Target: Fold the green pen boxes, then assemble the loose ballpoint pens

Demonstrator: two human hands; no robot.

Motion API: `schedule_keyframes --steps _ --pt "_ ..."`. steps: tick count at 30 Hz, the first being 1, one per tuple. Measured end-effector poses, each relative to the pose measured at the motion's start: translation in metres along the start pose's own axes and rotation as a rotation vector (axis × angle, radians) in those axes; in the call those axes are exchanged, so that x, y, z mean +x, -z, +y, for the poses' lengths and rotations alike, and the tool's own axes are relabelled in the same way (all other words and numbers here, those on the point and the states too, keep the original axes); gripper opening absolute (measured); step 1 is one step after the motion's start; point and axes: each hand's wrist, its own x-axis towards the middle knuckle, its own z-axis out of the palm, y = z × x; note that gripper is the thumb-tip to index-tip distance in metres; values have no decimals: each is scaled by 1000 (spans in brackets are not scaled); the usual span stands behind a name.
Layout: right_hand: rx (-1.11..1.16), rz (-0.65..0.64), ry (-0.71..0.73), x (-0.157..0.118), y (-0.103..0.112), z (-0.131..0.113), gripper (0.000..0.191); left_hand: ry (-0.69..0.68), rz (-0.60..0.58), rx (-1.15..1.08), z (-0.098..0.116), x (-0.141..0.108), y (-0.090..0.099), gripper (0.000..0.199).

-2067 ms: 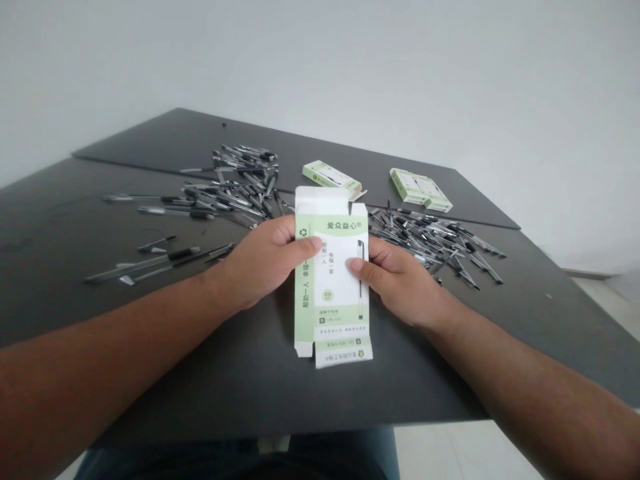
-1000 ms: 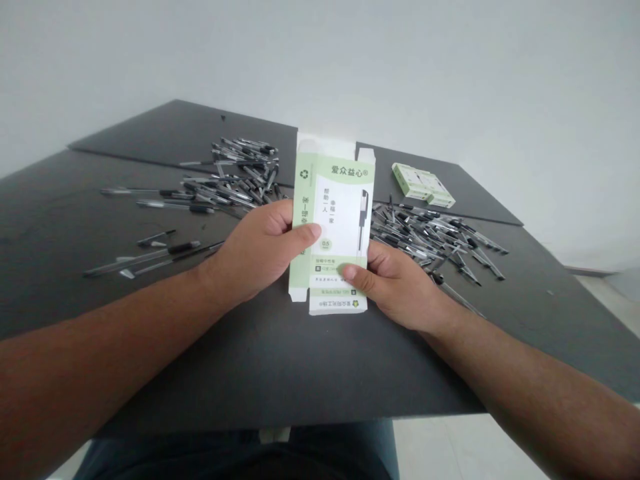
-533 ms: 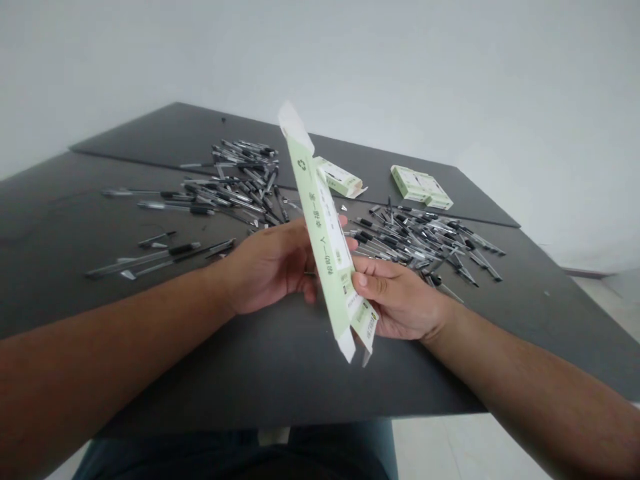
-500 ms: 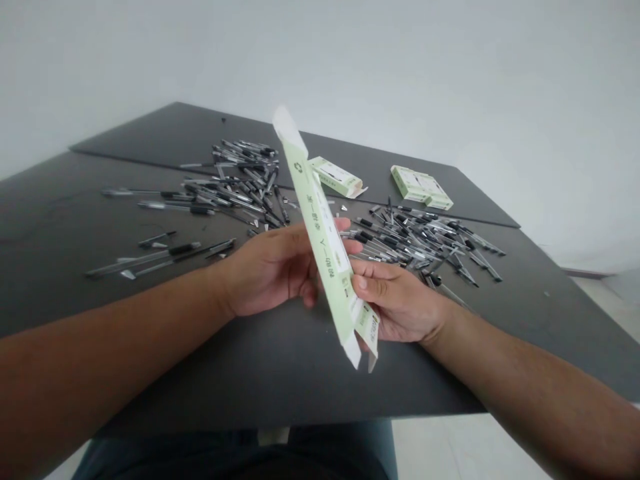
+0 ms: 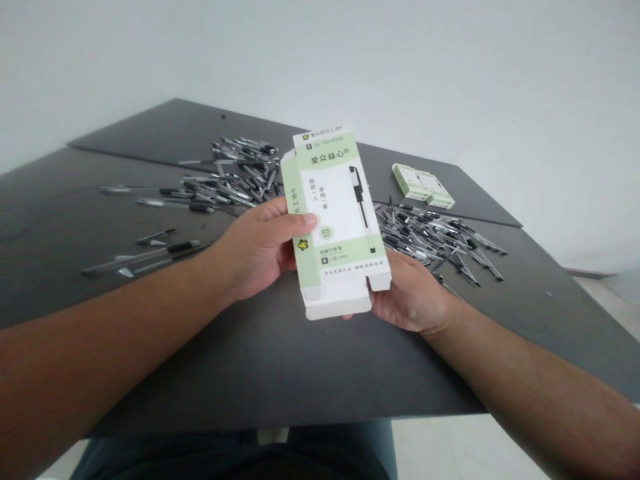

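A green and white cardboard pen box [image 5: 335, 220], printed with a black pen, is held up over the table between both hands. Its broad printed face is turned toward me, and flaps stand out at the near end. My left hand [image 5: 265, 247] grips the box's left side, thumb on the front face and fingers behind. My right hand [image 5: 413, 293] holds the lower right part from behind and below; most of its fingers are hidden by the box.
Loose black and clear pens [image 5: 240, 173] lie heaped beyond my left hand, and another pile of pens [image 5: 440, 233] is to the right. Two pen boxes [image 5: 423, 185] lie at the back right. A seam crosses the dark table [image 5: 280, 380]; a white wall [image 5: 400, 80] rises behind it.
The pen box has turned from showing its narrow side to showing its broad front. My left hand has closed on its left side. The held box now hides the pen box lying behind it.
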Motion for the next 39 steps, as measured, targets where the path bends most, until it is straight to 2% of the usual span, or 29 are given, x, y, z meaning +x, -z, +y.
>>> schedule_keyframes --steps 4,7,11,19,22,24,28,30,32,36,39 --pt "-96 49 103 3 3 -9 62 29 96 -61 2 4 -3 57" --pt "-172 116 141 3 2 -8 62 56 77 -49 0 3 -6 57" --pt "-251 158 96 3 -2 -3 59 91 -10 -86 -3 -3 -7 61" --pt "-206 11 -66 -3 -7 1 54 310 -286 -188 1 -17 -14 80" --pt "-221 -3 -46 -4 -8 4 58 323 -239 -228 4 -19 -15 90" --pt "-237 1 -4 -4 -6 5 64 300 -184 -238 6 -18 -14 90" --pt "-328 32 112 -4 -2 3 69 160 -27 -130 8 -12 -10 78" --pt "-427 62 181 -6 0 -1 66 105 55 -82 8 -9 -8 81" --pt "-585 104 255 -8 0 -6 54 89 92 -73 8 -6 -6 86" --pt "-966 162 435 -12 -4 -13 12 76 89 -76 7 -4 -5 91" --pt "-1066 159 510 -12 -8 -13 7 89 77 -105 6 -4 -6 91"
